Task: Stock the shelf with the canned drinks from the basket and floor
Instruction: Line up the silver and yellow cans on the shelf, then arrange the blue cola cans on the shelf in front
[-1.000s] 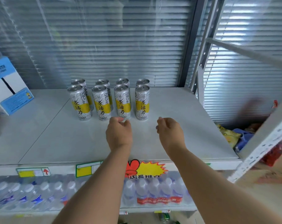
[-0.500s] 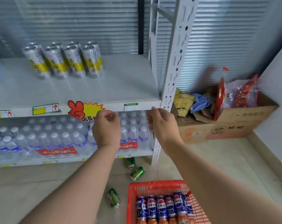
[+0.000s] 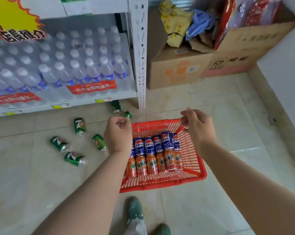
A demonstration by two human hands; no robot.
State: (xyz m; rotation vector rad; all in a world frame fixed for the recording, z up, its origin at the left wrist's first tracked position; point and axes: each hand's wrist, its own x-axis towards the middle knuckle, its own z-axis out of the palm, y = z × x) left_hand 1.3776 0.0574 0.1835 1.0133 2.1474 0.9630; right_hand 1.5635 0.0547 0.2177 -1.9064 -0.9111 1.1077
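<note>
A red plastic basket (image 3: 192, 156) stands on the floor and holds a row of blue cola cans (image 3: 157, 144) and a row of orange soda cans (image 3: 151, 164). Several green cans (image 3: 80, 126) lie scattered on the tiles to its left, two more (image 3: 116, 107) by the shelf post. My left hand (image 3: 118, 134) hovers over the basket's left edge, fingers loosely curled, holding nothing. My right hand (image 3: 196, 127) hangs above the basket's far right corner, fingers loosely curled and empty.
The white shelf unit (image 3: 140, 53) stands at the left, its low shelf packed with shrink-wrapped water bottles (image 3: 85, 70). Cardboard boxes (image 3: 182, 67) with bags stand behind the post. A white wall (image 3: 284, 61) is on the right. My green shoes (image 3: 135, 209) are near the basket.
The view has swung down from the shelf top with the tall cans to the floor. Both hands have dropped from the shelf edge to above the basket, still empty.
</note>
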